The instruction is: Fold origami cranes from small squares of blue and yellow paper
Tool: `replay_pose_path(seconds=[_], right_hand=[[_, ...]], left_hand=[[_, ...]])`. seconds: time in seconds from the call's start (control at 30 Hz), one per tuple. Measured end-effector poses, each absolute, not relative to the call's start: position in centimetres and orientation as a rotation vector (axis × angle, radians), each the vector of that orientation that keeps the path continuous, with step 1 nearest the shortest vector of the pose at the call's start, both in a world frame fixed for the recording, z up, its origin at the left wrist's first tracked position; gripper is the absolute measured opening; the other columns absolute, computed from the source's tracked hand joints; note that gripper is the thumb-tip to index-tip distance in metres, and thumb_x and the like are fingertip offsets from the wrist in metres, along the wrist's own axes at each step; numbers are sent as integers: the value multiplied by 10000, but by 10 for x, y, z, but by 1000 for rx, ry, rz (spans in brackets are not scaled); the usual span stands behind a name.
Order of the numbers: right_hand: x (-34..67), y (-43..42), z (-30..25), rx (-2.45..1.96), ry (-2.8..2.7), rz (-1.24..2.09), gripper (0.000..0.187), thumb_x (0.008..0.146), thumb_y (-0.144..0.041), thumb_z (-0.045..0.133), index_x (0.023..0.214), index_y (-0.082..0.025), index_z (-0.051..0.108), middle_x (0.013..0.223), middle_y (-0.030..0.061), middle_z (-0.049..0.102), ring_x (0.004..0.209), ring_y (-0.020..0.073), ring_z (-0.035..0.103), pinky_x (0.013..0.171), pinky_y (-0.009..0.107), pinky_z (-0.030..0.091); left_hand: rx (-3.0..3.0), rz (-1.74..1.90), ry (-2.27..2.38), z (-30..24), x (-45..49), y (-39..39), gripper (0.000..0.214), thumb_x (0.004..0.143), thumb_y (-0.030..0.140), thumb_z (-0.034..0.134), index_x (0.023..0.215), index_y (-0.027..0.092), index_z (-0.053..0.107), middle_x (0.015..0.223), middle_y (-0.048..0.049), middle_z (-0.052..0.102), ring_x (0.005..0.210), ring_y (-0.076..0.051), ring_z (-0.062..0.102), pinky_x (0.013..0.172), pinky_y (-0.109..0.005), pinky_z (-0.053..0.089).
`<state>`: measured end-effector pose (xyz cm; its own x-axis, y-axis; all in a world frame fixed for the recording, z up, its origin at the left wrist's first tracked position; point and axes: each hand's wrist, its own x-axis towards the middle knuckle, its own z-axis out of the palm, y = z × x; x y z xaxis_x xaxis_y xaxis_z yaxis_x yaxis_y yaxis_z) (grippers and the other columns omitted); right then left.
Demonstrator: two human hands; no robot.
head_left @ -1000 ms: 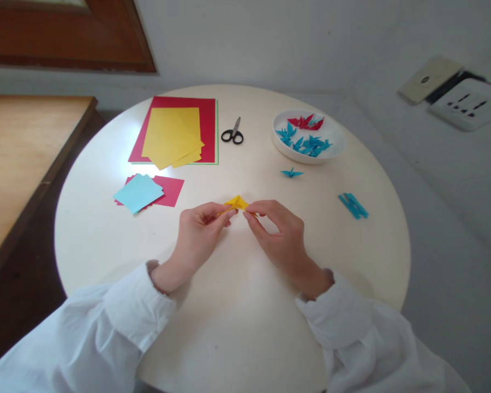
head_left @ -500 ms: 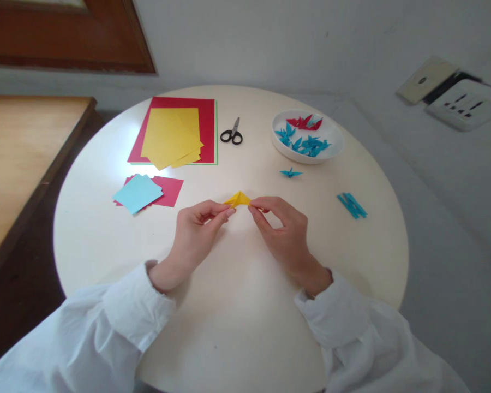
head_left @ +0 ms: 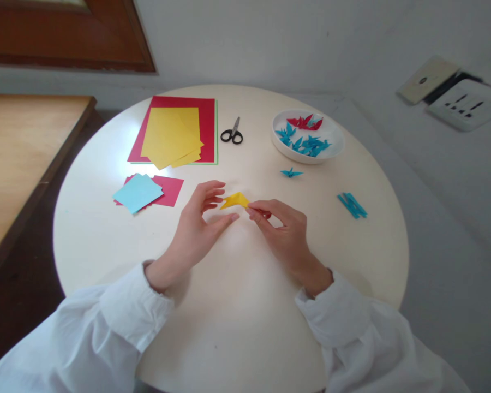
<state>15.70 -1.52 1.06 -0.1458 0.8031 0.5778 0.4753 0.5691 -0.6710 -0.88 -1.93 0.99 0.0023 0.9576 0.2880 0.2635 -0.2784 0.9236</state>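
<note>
A small folded piece of yellow paper [head_left: 236, 200], bent to a peak in its middle, is held just above the white table. The thumb and fingertips of my right hand [head_left: 284, 226] pinch its right end. My left hand [head_left: 198, 226] is open beside its left end, thumb and fingers spread apart; whether a fingertip touches the paper I cannot tell. A blue paper crane [head_left: 291, 173] lies on the table beyond my right hand.
A white bowl [head_left: 275, 144] holds red and blue paper cranes. Scissors [head_left: 232, 132] lie beside yellow sheets [head_left: 169, 134] on a red sheet [head_left: 207, 128]. Light blue squares [head_left: 137, 192] rest on pink paper [head_left: 171, 191] at left. Folded blue strips [head_left: 352, 205] lie at right on the round table [head_left: 233, 327].
My left hand has let go of the yellow paper's left end and spread its fingers. The right hand keeps its pinch, and the paper's left tip now shows.
</note>
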Motion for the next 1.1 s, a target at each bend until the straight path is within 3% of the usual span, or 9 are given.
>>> replay_pose_path(seconds=[0.07, 0.13, 0.4, 0.63, 1.1], right_hand=[[157, -16, 11, -1042, -1793, 444, 56, 799, -166, 610, 798, -196, 657, 790, 21, 720, 686, 121, 642, 617, 233, 502], [157, -17, 10, -1036, -1791, 479, 59, 795, -169, 614, 798, -204, 662, 788, 15, 721, 687, 120, 643, 619, 231, 502], [157, -16, 8, -995, -1753, 617, 66, 792, -180, 620, 806, -212, 677, 775, 11, 718, 692, 120, 650, 646, 239, 514], [155, -15, 7, -984, -1644, 788, 68, 770, -183, 644, 818, -215, 679, 819, 20, 713, 758, 137, 650, 710, 271, 526], [150, -17, 12, -980, -1518, 934, 41, 741, -171, 652, 755, -199, 679, 774, 13, 714, 738, 129, 663, 683, 247, 557]], left_hand=[[1636, 1275, 1208, 8, -10, -19, 421, 736, 261, 682, 1119, 244, 508, 1190, -53, 557, 1045, -171, 571, 926, -342, 460], [1647, 1238, 1170, 8, -10, -19, 357, 767, 266, 654, 1102, 235, 533, 1177, -55, 573, 1046, -175, 579, 944, -350, 457], [1616, 1192, 1150, 16, -9, -21, 150, 785, 291, 634, 879, 175, 639, 892, -58, 688, 825, -172, 644, 756, -289, 527], [1653, 1271, 1160, 13, -7, -22, 93, 786, 222, 622, 868, 179, 632, 918, -68, 672, 849, -174, 635, 760, -308, 509], [1734, 1332, 1167, 14, -6, -25, 25, 796, 164, 573, 809, 184, 580, 928, -62, 614, 850, -160, 604, 746, -301, 497]])
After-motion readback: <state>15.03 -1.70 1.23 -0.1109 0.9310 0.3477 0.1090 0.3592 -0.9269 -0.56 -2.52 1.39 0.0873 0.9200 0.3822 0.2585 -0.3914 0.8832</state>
